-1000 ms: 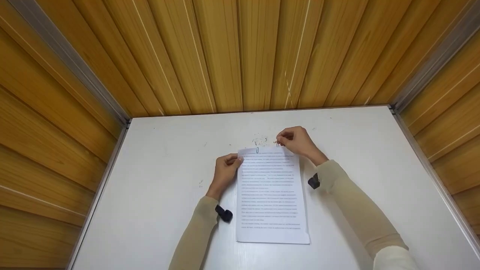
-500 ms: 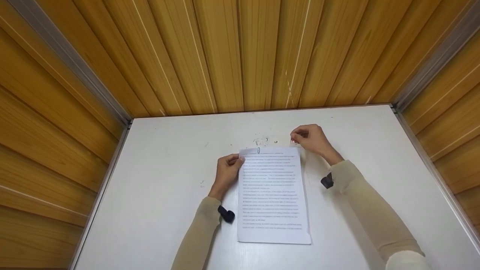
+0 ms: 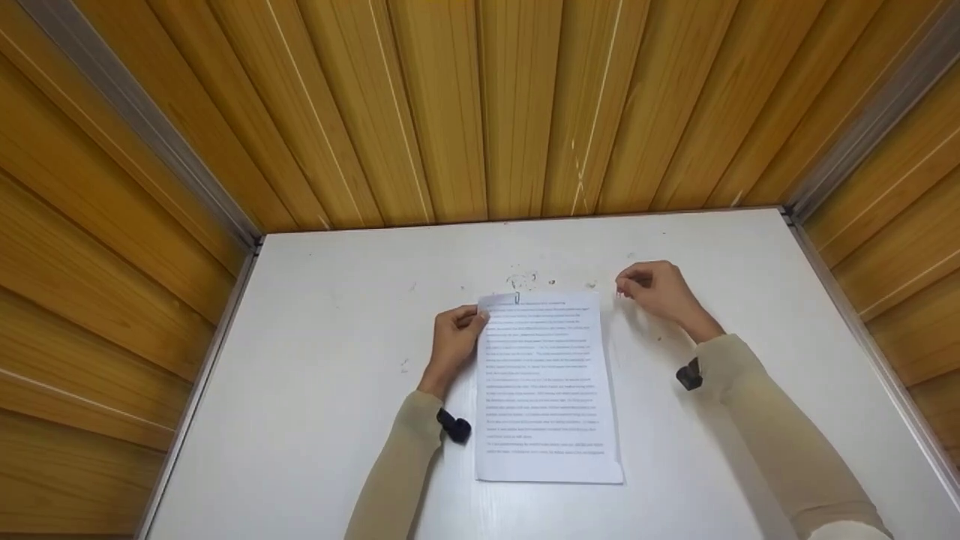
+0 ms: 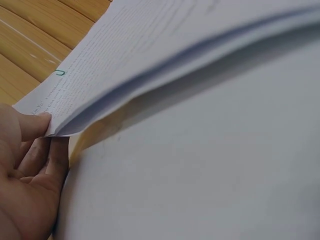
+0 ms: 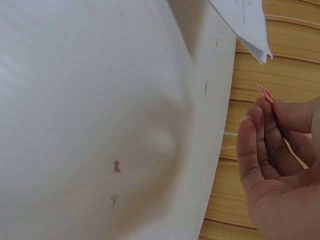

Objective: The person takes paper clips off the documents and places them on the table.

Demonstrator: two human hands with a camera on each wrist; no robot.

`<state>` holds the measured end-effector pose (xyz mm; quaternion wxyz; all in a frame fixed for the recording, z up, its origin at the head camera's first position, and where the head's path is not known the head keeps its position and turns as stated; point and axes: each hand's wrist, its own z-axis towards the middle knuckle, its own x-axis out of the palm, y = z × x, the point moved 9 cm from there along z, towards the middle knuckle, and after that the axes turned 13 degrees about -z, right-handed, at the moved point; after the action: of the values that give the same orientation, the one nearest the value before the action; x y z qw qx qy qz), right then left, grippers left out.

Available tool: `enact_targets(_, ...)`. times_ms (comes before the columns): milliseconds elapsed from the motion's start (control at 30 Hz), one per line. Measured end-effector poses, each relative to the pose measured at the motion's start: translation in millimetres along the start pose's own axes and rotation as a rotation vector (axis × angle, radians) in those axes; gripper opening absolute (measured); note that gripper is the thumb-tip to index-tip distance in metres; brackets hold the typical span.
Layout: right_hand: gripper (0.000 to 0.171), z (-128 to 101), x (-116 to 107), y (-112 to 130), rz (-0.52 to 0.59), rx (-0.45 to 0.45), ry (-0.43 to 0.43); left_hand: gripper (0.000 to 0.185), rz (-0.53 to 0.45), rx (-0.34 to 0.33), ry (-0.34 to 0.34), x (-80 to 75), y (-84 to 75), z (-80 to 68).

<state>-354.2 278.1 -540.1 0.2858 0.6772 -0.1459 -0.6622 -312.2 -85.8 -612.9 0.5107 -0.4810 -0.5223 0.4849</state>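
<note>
Your two sleeved arms enter from the bottom of the head view onto a white table [image 3: 315, 390].

At lower centre lies a stack of printed sheets [image 3: 544, 390], long side running away from you.

Your left hand [image 3: 454, 341] is at the stack's upper left corner. Its thumb and fingers pinch the edge and lift it slightly; in the left wrist view the sheets [image 4: 165, 55] bow up off the table above your left hand [image 4: 27, 165]. A green clip [image 3: 517, 299] already sits on the stack's top edge, near that corner.

Your right hand [image 3: 660, 291] is right of the stack's top edge, clear of the paper. A second ago it was over the top edge; it has drawn off to the right. Its thumb and fingertips are together on a pink clip [image 5: 265, 93], seen in the right wrist view. So your right hand [image 5: 280, 150] has a clip ready but not yet on the paper.

Just beyond the stack, a few small loose clips [image 3: 525, 282] lie scattered on the table.

Farthest off, wood-panelled walls [image 3: 487, 105] fill the upper frame.
</note>
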Motion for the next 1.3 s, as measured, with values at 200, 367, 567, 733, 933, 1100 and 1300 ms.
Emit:
enact_targets(200,0.018,-6.6,8.7,-19.0,-0.011,0.056,0.063,0.023,0.017,0.007,-0.004,-1.3,-0.6,0.2)
enact_targets(367,0.017,-8.4,16.8,-28.0,-0.032,0.102,0.115,0.022,0.011,0.0,-0.002,-1.9,-0.6,1.9)
enact_targets(567,0.016,-10.2,23.3,-29.9,-0.088,0.121,0.178,0.023,0.015,-0.016,-0.002,-2.1,0.3,4.4)
enact_targets(733,0.016,-8.7,24.5,-25.8,-0.107,0.107,0.193,0.023,0.014,-0.016,-0.001,-2.7,-0.3,5.5)
enact_targets(933,0.016,-7.0,21.6,-24.2,-0.124,0.071,0.168,0.025,0.014,-0.027,-0.003,-1.9,-0.8,5.9)
enact_targets(1100,0.018,-7.6,21.6,-24.0,-0.112,0.071,0.176,0.025,0.018,-0.036,-0.014,-1.8,0.1,4.3)
enact_targets(1300,0.021,-10.8,23.2,-21.2,-0.105,0.069,0.163,0.023,0.008,-0.036,-0.011,-0.4,3.0,0.6)
